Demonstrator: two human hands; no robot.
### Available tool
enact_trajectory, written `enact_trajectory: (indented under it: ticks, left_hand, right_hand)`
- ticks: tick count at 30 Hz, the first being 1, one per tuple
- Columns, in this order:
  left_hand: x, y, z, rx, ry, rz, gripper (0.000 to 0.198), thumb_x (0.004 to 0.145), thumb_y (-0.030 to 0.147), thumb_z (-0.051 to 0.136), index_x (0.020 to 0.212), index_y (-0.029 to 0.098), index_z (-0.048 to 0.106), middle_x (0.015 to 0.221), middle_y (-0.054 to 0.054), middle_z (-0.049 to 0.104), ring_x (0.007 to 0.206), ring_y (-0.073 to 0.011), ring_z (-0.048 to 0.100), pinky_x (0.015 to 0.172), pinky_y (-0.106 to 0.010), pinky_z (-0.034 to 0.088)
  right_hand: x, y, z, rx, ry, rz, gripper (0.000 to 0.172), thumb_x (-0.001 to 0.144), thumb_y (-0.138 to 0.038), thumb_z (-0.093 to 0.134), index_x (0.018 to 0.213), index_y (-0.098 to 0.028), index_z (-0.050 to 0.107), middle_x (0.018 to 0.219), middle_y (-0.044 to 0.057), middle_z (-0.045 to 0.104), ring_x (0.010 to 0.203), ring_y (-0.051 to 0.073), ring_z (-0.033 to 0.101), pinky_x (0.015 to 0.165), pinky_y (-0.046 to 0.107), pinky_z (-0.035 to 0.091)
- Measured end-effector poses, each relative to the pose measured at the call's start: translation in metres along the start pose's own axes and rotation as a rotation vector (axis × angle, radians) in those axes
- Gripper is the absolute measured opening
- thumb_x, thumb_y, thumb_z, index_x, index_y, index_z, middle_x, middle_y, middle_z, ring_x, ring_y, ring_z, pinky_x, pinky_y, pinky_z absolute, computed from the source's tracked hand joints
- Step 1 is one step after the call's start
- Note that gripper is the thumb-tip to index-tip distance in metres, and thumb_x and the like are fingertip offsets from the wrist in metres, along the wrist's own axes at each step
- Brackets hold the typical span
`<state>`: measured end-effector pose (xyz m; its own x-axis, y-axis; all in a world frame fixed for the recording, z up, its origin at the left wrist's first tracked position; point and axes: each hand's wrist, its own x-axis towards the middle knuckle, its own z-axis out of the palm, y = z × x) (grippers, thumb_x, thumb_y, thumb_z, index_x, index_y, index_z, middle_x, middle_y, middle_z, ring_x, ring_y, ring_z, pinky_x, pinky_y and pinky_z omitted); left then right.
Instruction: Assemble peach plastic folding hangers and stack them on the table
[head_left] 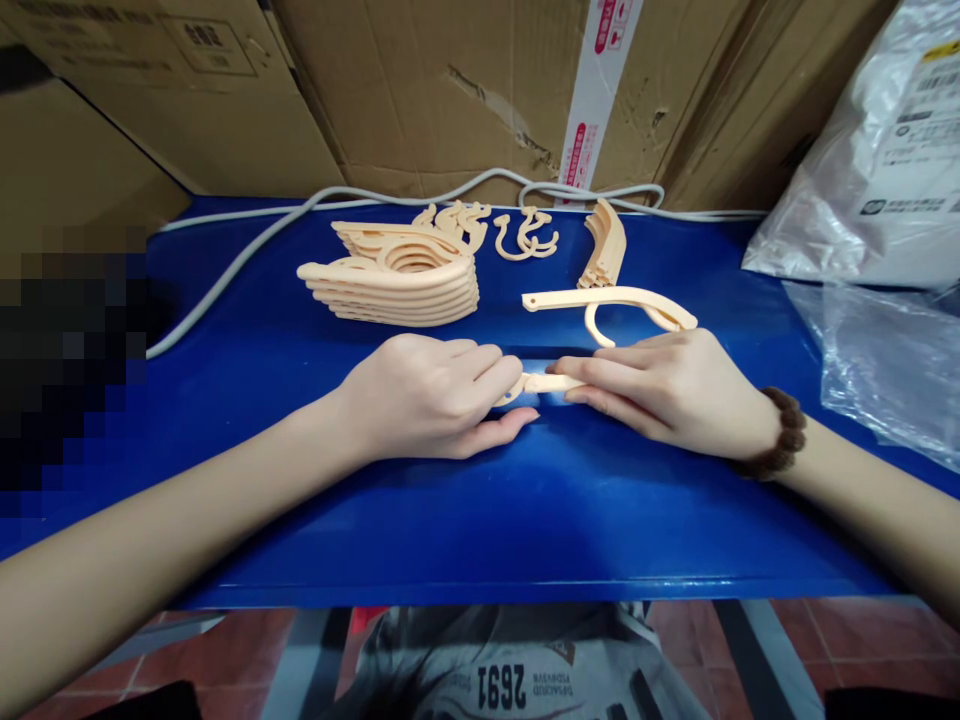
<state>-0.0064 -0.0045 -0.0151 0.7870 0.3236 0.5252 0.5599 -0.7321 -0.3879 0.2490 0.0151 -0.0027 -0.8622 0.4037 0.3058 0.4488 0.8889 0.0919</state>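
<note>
Both hands meet over the middle of the blue table. My left hand is closed around one cream plastic hanger piece, most of it hidden under the fingers. Fingers of my right hand pinch a second cream hanger arm, whose end touches or nearly touches the first piece. Just beyond the right hand lies a curved hanger arm with a hook showing below it. A stack of cream hanger parts sits behind my left hand.
Loose hooks and a bundle of curved arms lie at the back of the blue table. A white cable runs behind them, before cardboard boxes. Clear plastic bags are at right.
</note>
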Motion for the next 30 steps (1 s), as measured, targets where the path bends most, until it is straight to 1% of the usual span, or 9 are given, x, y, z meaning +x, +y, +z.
enact_trajectory:
  ticks: [4, 9, 14, 16, 20, 23, 26, 30]
  left_hand:
    - [0.0, 0.0, -0.001, -0.005, 0.001, -0.002, 0.037, 0.092, 0.043, 0.057, 0.065, 0.02, 0.048, 0.053, 0.004, 0.054, 0.044, -0.0111, 0.05, 0.042, -0.028, 0.027]
    - [-0.001, 0.0, 0.002, -0.032, -0.03, -0.02, 0.037, 0.096, 0.042, 0.053, 0.067, 0.019, 0.05, 0.054, 0.003, 0.055, 0.046, -0.0115, 0.052, 0.043, -0.028, 0.027]
    - [0.0, 0.0, 0.006, -0.056, -0.035, -0.065, 0.035, 0.099, 0.035, 0.049, 0.069, 0.018, 0.052, 0.054, 0.003, 0.056, 0.047, -0.0124, 0.053, 0.044, -0.028, 0.025]
    - [0.001, 0.0, 0.006, -0.08, -0.04, -0.076, 0.034, 0.099, 0.035, 0.049, 0.07, 0.018, 0.052, 0.054, 0.003, 0.056, 0.046, -0.0124, 0.053, 0.044, -0.028, 0.025]
    - [0.002, 0.003, 0.005, -0.119, -0.07, -0.092, 0.034, 0.101, 0.037, 0.045, 0.075, 0.017, 0.054, 0.056, 0.002, 0.059, 0.047, -0.0124, 0.056, 0.045, -0.026, 0.025]
    - [0.002, 0.006, 0.005, -0.14, -0.11, -0.086, 0.03, 0.102, 0.034, 0.044, 0.08, 0.017, 0.054, 0.061, 0.001, 0.063, 0.051, -0.0127, 0.06, 0.045, -0.026, 0.025]
    - [0.001, 0.007, 0.006, -0.146, -0.128, -0.089, 0.028, 0.103, 0.032, 0.043, 0.083, 0.017, 0.055, 0.063, 0.001, 0.065, 0.053, -0.0136, 0.063, 0.045, -0.027, 0.026]
    - [0.0, 0.006, 0.008, -0.162, -0.126, -0.099, 0.028, 0.104, 0.033, 0.041, 0.087, 0.016, 0.057, 0.064, 0.001, 0.066, 0.054, -0.0157, 0.065, 0.044, -0.026, 0.024]
  right_hand:
    - [0.0, 0.0, 0.0, -0.021, 0.016, -0.018, 0.033, 0.104, -0.034, 0.043, 0.119, -0.017, 0.068, 0.09, 0.003, 0.077, 0.067, 0.012, 0.068, 0.056, 0.024, 0.041]
    - [0.001, -0.001, 0.002, -0.014, -0.006, -0.02, 0.034, 0.105, -0.031, 0.041, 0.12, -0.017, 0.067, 0.088, 0.003, 0.076, 0.067, 0.011, 0.068, 0.056, 0.023, 0.039]
    - [0.002, -0.004, 0.004, -0.069, 0.073, -0.062, 0.029, 0.103, -0.026, 0.042, 0.109, -0.012, 0.068, 0.075, 0.001, 0.072, 0.056, 0.009, 0.062, 0.05, 0.024, 0.035]
    - [0.002, -0.006, 0.004, -0.086, 0.087, -0.068, 0.028, 0.102, -0.025, 0.044, 0.11, -0.011, 0.067, 0.077, 0.001, 0.072, 0.056, 0.01, 0.062, 0.05, 0.025, 0.035]
    - [0.003, -0.011, 0.005, -0.085, 0.043, -0.056, 0.03, 0.103, -0.025, 0.042, 0.114, -0.01, 0.065, 0.08, 0.003, 0.073, 0.06, 0.012, 0.064, 0.05, 0.027, 0.038]
    - [0.003, -0.014, 0.006, -0.056, -0.019, -0.033, 0.034, 0.103, -0.026, 0.039, 0.117, -0.009, 0.065, 0.08, 0.004, 0.072, 0.062, 0.014, 0.065, 0.05, 0.027, 0.04]
    - [0.002, -0.015, 0.007, -0.031, -0.067, -0.009, 0.036, 0.103, -0.025, 0.038, 0.121, -0.008, 0.063, 0.087, 0.008, 0.074, 0.069, 0.015, 0.068, 0.054, 0.027, 0.045]
    - [0.002, -0.013, 0.006, -0.016, -0.104, -0.018, 0.038, 0.1, -0.021, 0.038, 0.129, -0.006, 0.058, 0.096, 0.011, 0.074, 0.077, 0.017, 0.07, 0.06, 0.026, 0.048]
